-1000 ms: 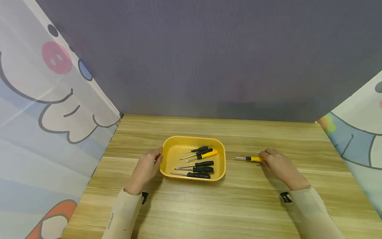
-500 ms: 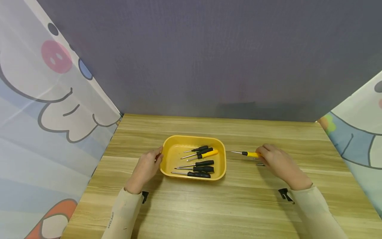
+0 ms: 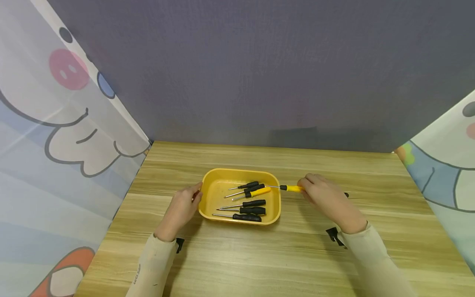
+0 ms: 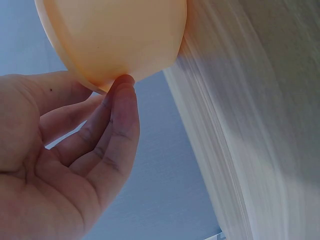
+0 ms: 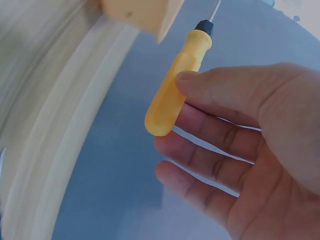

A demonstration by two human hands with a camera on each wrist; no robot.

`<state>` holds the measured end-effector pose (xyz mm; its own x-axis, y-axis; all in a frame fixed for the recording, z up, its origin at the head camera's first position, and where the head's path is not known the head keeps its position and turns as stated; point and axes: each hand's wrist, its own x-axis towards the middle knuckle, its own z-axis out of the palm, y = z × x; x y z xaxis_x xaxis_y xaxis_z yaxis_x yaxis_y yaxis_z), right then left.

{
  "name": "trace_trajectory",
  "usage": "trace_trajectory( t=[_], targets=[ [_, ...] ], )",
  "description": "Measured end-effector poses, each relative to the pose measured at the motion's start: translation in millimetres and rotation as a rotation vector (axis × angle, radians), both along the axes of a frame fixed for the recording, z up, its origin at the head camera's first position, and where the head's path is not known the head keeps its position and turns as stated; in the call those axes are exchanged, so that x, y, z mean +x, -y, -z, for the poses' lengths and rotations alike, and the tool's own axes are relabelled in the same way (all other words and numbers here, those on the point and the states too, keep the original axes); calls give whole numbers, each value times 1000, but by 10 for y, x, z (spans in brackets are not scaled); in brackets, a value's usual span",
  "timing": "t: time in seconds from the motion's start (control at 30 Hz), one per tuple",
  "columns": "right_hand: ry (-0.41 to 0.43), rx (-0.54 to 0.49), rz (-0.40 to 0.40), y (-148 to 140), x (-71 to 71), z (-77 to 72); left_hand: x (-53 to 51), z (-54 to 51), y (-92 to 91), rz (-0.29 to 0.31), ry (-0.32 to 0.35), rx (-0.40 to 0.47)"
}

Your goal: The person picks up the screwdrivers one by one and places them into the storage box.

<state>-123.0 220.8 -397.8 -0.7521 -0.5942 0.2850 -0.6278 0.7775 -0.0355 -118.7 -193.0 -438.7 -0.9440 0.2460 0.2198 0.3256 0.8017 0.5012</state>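
A yellow plastic tray (image 3: 241, 174) stands on the wooden table, holding several screwdrivers with black handles and one yellow-handled screwdriver (image 3: 260, 191). At its left end my left hand (image 3: 182, 206) pinches the rim between thumb and fingers, as the left wrist view of the tray wall (image 4: 125, 35) confirms. My right hand (image 3: 326, 200) holds another yellow-handled screwdriver (image 5: 175, 95) by its handle, thumb against fingertips. This screwdriver is raised above the table, and its shaft points left across the tray's right rim. In the right wrist view a corner of the tray (image 5: 132, 15) appears above.
Beyond my right hand a small black end of an object (image 3: 346, 194) shows; the hand hides the remainder. A grey upright panel (image 3: 274, 82) borders the table (image 3: 252, 264) at the back. Printed cartoon sheets hang left (image 3: 22, 173) and right (image 3: 452, 165).
My right hand has lifted the yellow-handled screwdriver off the table and carried it left to the tray's right rim. The left hand and the tray have stayed in place.
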Motion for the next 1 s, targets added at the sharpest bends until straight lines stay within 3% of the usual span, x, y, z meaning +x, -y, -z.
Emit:
trace_trajectory(
  t=[0.43, 0.8, 1.0],
  targets=[
    [17, 38, -58, 636, -113, -28, 4, -4, 1, 1, 13, 0],
    [72, 89, -104, 915, -203, 176, 19, -17, -12, 0, 8, 10],
    [54, 104, -125, 961, -202, 277, 18, -15, -23, 5, -3, 6]
  ],
)
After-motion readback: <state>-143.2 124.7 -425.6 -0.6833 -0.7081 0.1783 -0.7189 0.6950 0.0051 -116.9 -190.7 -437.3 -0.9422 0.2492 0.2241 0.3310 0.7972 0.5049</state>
